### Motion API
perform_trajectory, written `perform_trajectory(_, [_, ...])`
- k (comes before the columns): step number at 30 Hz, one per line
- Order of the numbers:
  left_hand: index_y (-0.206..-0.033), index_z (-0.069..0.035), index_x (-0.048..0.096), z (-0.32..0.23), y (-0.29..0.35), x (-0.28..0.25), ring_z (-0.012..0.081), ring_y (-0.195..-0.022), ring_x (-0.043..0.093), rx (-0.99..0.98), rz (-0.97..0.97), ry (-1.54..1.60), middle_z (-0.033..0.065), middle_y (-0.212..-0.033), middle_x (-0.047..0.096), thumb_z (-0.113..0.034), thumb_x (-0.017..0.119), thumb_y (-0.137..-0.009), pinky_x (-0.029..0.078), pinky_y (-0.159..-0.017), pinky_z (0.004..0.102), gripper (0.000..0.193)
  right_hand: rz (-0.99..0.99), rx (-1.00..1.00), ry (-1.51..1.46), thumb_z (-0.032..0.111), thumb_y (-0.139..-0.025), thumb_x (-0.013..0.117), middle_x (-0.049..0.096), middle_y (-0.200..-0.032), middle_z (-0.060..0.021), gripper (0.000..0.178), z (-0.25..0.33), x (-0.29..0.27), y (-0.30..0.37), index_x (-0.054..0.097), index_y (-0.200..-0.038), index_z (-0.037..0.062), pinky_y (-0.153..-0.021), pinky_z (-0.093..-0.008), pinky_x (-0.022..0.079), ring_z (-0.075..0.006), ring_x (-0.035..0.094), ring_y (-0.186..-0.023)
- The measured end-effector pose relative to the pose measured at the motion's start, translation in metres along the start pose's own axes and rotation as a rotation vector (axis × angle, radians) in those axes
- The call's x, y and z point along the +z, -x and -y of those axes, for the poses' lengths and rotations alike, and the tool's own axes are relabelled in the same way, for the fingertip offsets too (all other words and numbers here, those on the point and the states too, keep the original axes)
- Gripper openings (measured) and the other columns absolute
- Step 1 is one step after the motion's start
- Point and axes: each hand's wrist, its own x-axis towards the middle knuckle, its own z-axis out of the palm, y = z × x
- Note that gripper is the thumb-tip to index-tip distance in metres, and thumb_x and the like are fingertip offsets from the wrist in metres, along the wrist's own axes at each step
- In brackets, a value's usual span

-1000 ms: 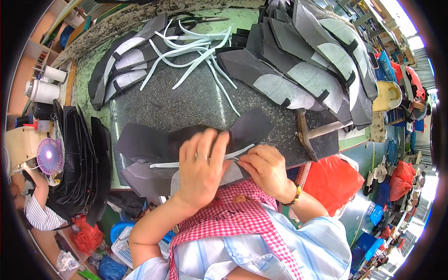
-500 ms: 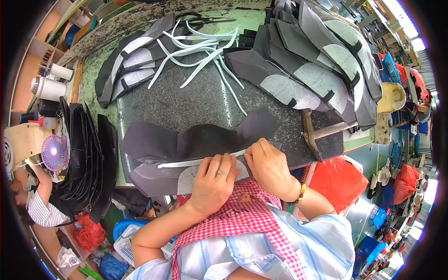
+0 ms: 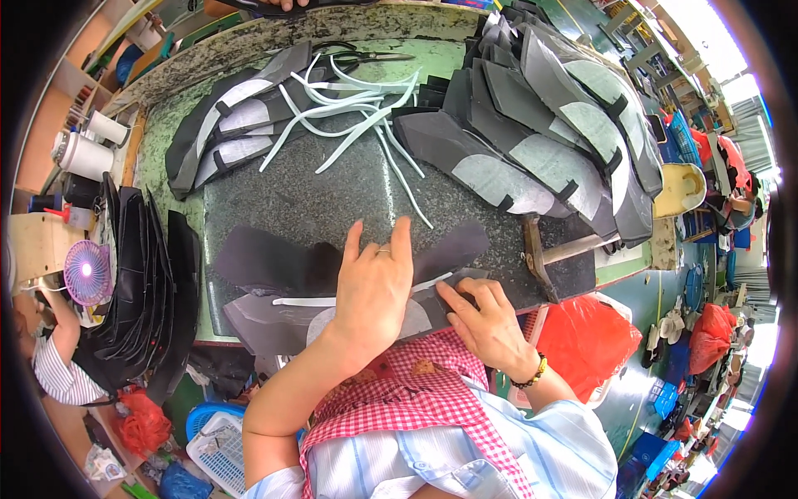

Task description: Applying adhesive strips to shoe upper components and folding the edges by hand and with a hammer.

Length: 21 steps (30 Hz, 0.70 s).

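A dark grey panel (image 3: pixel 266 320) with a pale rounded patch (image 3: pixel 420 320) lies at the near edge of the table, its darker flap (image 3: pixel 258 258) spread out on the far side. Along their join runs a thin white strip (image 3: pixel 303 302), partly covered by my hands. My left hand (image 3: pixel 374 287) is raised over the middle of the panel, fingers stretched and apart, gripping nothing. At the strip's right end, my right hand (image 3: pixel 486 320) rests on the panel with its index fingertip on the strip and its thumb set apart.
Loose white strips (image 3: pixel 366 104) and black scissors (image 3: pixel 362 56) lie at the back. Stacked grey panels stand left (image 3: pixel 241 116) and right (image 3: pixel 532 125). A wooden-handled hammer (image 3: pixel 536 258) lies on the right. Another person's hand (image 3: pixel 287 4) shows at the far edge; someone in stripes (image 3: pixel 66 358) sits left.
My left hand has lifted off the strip and moved forward, its fingers stretching out. My right hand has loosened its pinch and settled lower onto the panel. A person's hand has appeared at the far edge.
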Motion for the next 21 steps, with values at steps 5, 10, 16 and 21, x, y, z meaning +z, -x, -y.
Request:
perform_trajectory(5, [-0.1,0.003,0.07,0.002,0.023,0.012,0.0273,-0.085,0.065,0.215,0.109,0.039,0.0101,-0.081,0.064,-0.013,0.071,-0.076,0.04,-0.106,0.0486,0.029,0.046,0.105,0.134,0.012,-0.082,0.069,0.057,-0.1,-0.013,0.039,0.003,0.008,0.005,0.063,-0.12,0.0039,-0.089,-0.0415,0.048,-0.0329,0.056,-0.094])
perform_trajectory(10, [-0.101,0.007,0.072,-0.009,0.043,0.037,0.0273,-0.092,0.061,0.505,-0.214,-0.393,0.0142,-0.097,0.065,-0.011,0.061,-0.076,0.044,-0.106,0.0492,0.033,-0.103,0.539,-0.767,0.022,-0.102,0.052,0.063,-0.098,-0.013,0.043,-0.026,-0.025,-0.012,0.046,-0.137,-0.0024,-0.072,-0.0291,0.051,-0.0197,0.062,-0.079])
perform_trajectory(16, [-0.102,0.009,0.072,-0.015,0.047,0.041,0.0278,-0.086,0.066,0.569,-0.203,-0.667,0.0227,-0.099,0.069,-0.009,0.059,-0.074,0.045,-0.107,0.046,0.036,0.32,-0.253,0.317,0.007,-0.086,0.059,0.061,-0.109,-0.0111,0.052,-0.026,-0.036,-0.03,0.058,-0.136,0.0229,-0.07,-0.0312,0.047,-0.0229,0.061,-0.089])
perform_trajectory(21, [-0.102,0.009,0.072,-0.011,0.047,0.05,0.0292,-0.084,0.067,0.567,-0.255,-0.702,0.0245,-0.097,0.07,-0.012,0.06,-0.074,0.046,-0.106,0.0456,0.037,0.186,-0.25,0.425,0.001,-0.077,0.059,0.058,-0.118,-0.0163,0.058,-0.023,-0.042,-0.026,0.059,-0.134,0.0118,-0.086,-0.0384,0.05,-0.0296,0.058,-0.11])
